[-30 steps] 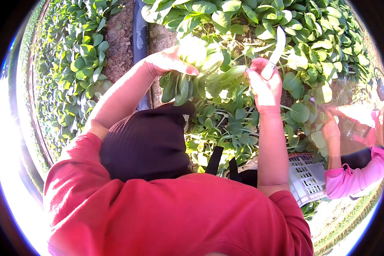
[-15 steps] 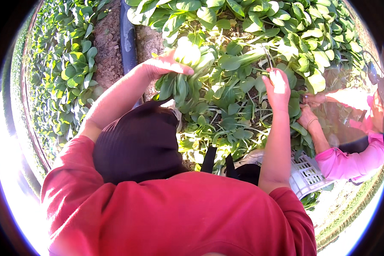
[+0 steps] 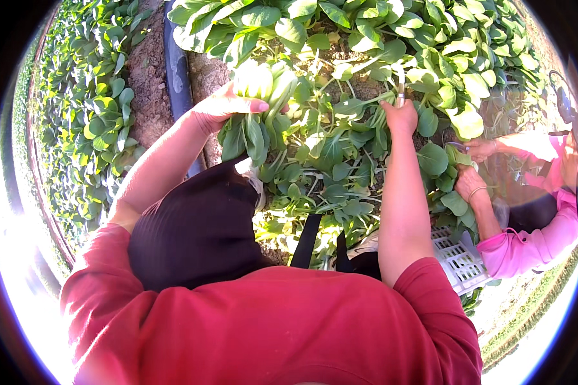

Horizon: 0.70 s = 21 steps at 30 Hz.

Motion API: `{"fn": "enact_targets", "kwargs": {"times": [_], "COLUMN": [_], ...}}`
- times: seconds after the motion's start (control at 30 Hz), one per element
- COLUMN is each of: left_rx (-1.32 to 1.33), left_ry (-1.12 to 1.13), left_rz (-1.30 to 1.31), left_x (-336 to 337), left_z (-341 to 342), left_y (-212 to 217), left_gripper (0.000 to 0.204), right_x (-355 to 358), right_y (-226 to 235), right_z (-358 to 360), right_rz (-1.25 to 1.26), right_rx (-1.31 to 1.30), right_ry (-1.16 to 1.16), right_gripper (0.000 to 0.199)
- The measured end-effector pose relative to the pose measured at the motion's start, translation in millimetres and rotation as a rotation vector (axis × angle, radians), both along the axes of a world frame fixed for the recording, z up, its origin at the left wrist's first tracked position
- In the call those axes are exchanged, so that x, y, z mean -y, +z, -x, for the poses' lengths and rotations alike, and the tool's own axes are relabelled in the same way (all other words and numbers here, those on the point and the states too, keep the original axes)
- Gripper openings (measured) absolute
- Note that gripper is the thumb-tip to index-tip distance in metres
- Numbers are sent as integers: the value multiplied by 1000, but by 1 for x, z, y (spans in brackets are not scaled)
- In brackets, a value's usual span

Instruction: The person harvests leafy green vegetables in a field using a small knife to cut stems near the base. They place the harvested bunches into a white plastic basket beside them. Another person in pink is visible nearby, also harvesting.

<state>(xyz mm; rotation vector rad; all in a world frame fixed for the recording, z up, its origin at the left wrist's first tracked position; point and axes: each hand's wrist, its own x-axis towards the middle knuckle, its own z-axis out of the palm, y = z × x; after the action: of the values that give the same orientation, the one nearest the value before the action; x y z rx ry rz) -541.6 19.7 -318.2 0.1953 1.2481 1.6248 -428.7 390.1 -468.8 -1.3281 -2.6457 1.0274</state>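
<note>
A: Head view: the left hand (image 3: 221,109) is clamped round a cut green bunch (image 3: 260,106), upper middle of the frame, its leaves hanging below the palm.

B: And the right hand (image 3: 399,117)?

A: Fist closed on a small knife (image 3: 401,86), blade pointing up among the standing plants (image 3: 366,38).

B: Risks?

A: I'd judge the blade could nick neighbouring stalks, or the co-worker's hands (image 3: 475,167) at the right edge; the bunch's leaves could slip loose.

Strong sunlight is washing over rows of leafy green plants (image 3: 90,122); bare brown soil (image 3: 149,77) is showing beside a dark irrigation pipe (image 3: 176,70).
</note>
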Motion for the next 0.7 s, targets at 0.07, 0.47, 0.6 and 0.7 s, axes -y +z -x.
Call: {"fn": "enact_targets", "kwargs": {"times": [0.07, 0.47, 0.6, 0.7], "left_rx": [25, -106, -85, -67], "left_ry": [42, 55, 26, -58], "left_rz": [26, -25, 2, -17], "left_x": [-1, -61, -49, -48], "left_z": [-3, -51, -56, -61], "left_y": [7, 17, 7, 12], "left_gripper": [55, 44, 50, 59], "right_x": [13, 154, 151, 150], "right_y": [29, 173, 176, 168], "right_z": [-7, -34, -51, -61], "right_rz": [493, 1079, 1197, 1097], "right_rx": [-255, -742, -562, -609], "right_ry": [-150, -163, -151, -91], "right_gripper": [36, 27, 25, 31]}}
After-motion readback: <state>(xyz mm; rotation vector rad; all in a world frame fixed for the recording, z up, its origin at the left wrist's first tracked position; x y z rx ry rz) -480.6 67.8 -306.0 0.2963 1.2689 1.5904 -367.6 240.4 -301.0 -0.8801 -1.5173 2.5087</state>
